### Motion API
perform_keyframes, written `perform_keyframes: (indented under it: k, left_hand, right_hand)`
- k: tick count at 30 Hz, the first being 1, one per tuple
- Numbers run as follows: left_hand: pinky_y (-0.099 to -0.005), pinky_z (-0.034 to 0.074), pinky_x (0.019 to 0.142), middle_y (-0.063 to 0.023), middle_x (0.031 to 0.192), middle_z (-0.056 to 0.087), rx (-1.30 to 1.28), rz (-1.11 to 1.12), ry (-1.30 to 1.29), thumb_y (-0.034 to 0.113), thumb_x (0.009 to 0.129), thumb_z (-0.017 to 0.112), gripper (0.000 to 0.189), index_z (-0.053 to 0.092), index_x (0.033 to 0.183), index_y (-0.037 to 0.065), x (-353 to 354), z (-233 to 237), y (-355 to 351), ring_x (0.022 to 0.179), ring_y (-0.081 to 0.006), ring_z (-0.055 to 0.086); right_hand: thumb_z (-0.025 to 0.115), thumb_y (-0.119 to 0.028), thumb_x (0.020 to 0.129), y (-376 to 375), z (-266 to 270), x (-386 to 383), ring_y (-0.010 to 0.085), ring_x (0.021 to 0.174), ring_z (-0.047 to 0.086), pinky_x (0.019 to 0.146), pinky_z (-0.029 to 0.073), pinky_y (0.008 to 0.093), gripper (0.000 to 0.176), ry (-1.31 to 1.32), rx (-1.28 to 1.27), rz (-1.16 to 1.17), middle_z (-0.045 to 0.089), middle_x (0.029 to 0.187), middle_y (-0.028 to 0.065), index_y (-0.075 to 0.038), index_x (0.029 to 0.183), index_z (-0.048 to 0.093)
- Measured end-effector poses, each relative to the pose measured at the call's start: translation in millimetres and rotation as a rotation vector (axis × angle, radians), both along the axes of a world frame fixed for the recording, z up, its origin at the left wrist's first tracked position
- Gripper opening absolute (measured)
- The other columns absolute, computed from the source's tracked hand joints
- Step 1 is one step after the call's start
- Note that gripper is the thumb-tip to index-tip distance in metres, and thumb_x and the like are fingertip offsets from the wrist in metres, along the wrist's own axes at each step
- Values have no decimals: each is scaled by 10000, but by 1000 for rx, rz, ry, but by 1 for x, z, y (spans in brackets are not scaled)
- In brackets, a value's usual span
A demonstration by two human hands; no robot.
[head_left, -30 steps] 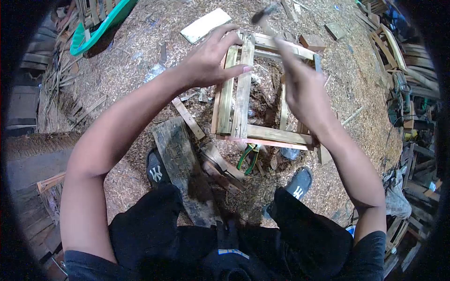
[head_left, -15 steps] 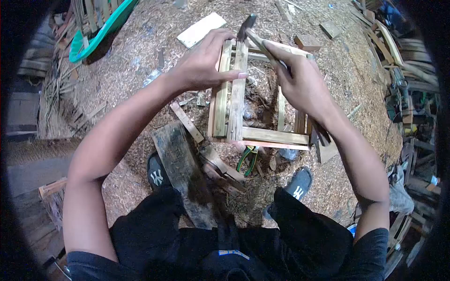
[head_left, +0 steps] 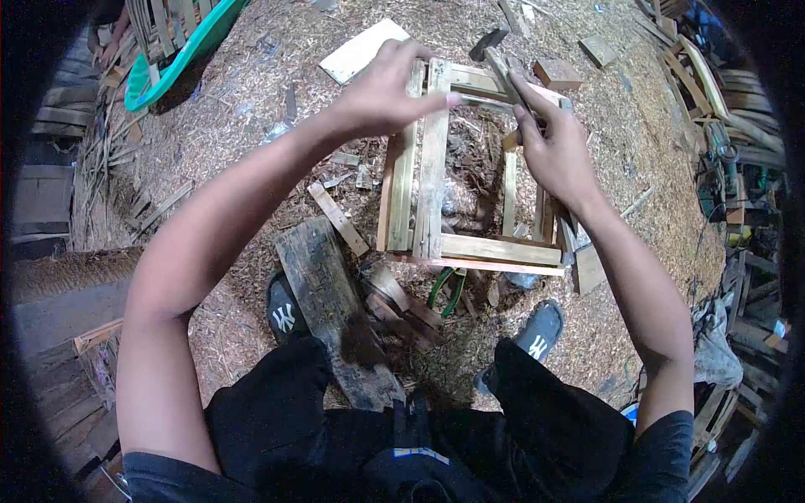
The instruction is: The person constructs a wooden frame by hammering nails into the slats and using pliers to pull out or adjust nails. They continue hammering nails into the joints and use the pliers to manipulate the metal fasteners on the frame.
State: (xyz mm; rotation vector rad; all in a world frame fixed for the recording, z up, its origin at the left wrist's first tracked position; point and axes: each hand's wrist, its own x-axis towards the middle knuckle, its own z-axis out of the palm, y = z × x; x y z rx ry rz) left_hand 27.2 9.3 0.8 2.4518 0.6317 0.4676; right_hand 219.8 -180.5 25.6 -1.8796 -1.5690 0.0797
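A rectangular wooden frame (head_left: 433, 168) of pale slats stands on the ground in front of me. My left hand (head_left: 387, 94) lies at its far left corner, thumb stretched over the top of an upright slat and fingers partly hidden behind the corner. Over the frame's far right side, my right hand (head_left: 558, 147) is closed round the handle of a hammer (head_left: 489, 44), whose dark head points away to the upper left, beyond the frame's far rail. The hammer head is clear of the left corner.
A thick worn plank (head_left: 331, 293) lies between my feet. Near it are green-handled pliers (head_left: 447, 291) and wood offcuts (head_left: 337, 220). A white board (head_left: 364, 52) and wood blocks (head_left: 558, 74) lie beyond the frame. A green rim (head_left: 180, 63) curves at upper left.
The hammer head has moved right, away from the left corner. The frame has shifted slightly right, and my left hand has slid a little up and right along its corner.
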Motion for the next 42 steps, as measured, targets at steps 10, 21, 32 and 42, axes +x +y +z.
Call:
perform_keyframes:
  k: [10,21,32,42]
  left_hand:
    - [-330,526,867,-100,1039,706,-183,40,-120,428,941,771,511,688,1232,16,11,18,14,963,-180,670]
    - [-329,568,910,-165,1117,782,-449,-12,-173,334,966,751,415,722,1234,18,4,28,29,974,-176,743]
    - [-292,604,798,-84,1120,721,-878,7,-293,262,1020,692,428,588,1331,-13,-3,49,-4,881,-138,708]
    - [-313,615,848,-112,1152,733,-968,-25,-144,211,1058,614,368,572,1358,1,-12,41,-23,998,-161,731]
  right_hand:
    - [545,-159,1041,-3,7,-2,413,1186,673,1036,506,420,447,257,-237,-100,688,1242,297,-138,1487,572]
    - [565,-163,1067,-1,-3,2,97,671,524,666,480,310,452,214,-154,-73,597,730,39,-197,1518,560]
    - [538,-187,1057,-2,9,0,333,954,738,909,530,417,447,315,-303,-116,739,1108,280,-146,1502,562]
    - [542,-203,1058,-3,10,2,418,1227,654,1068,479,427,476,213,-267,-75,670,1295,295,-153,1530,521]
